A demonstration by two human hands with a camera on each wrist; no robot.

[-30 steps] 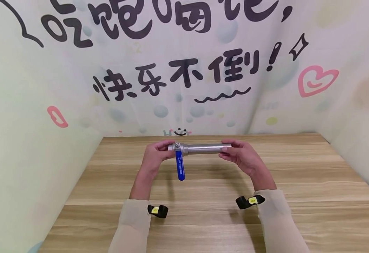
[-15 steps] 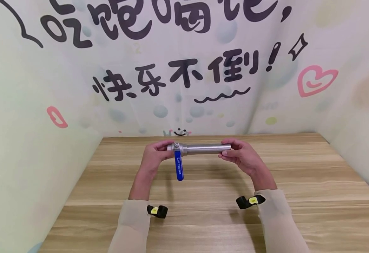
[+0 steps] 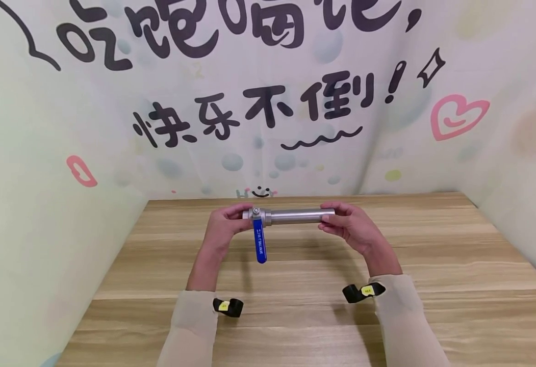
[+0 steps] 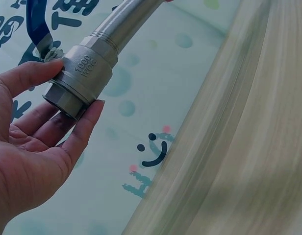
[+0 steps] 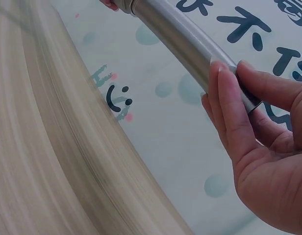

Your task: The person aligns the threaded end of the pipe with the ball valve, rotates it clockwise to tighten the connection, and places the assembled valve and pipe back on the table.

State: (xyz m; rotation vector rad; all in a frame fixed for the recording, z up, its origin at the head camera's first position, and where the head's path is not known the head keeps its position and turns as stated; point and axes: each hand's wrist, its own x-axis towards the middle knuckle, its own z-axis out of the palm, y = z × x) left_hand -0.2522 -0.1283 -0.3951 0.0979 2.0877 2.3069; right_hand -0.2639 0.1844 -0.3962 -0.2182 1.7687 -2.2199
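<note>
A steel ball valve (image 3: 262,216) with a blue lever handle (image 3: 260,241) is joined end to end with a straight metal pipe (image 3: 295,216). Both hands hold this assembly level above the table. My left hand (image 3: 222,224) grips the valve's hex end between thumb and fingers; in the left wrist view the valve body (image 4: 85,73) reads "1000 WOG". The pipe's far end is pinched by my right hand (image 3: 350,224), thumb on the near side, and its open end (image 5: 254,105) shows in the right wrist view. The blue lever points toward the person.
A wood-grain table (image 3: 290,306) spreads under the hands. Behind it stands a pale printed backdrop (image 3: 249,153) with black characters, and pale walls flank both sides. Black straps (image 3: 228,307) with yellow labels stick out from the sleeve cuffs.
The valve and pipe stay held in nearly the same place, with only a tiny leftward shift in the head view. My right thumb has moved slightly on the pipe's end.
</note>
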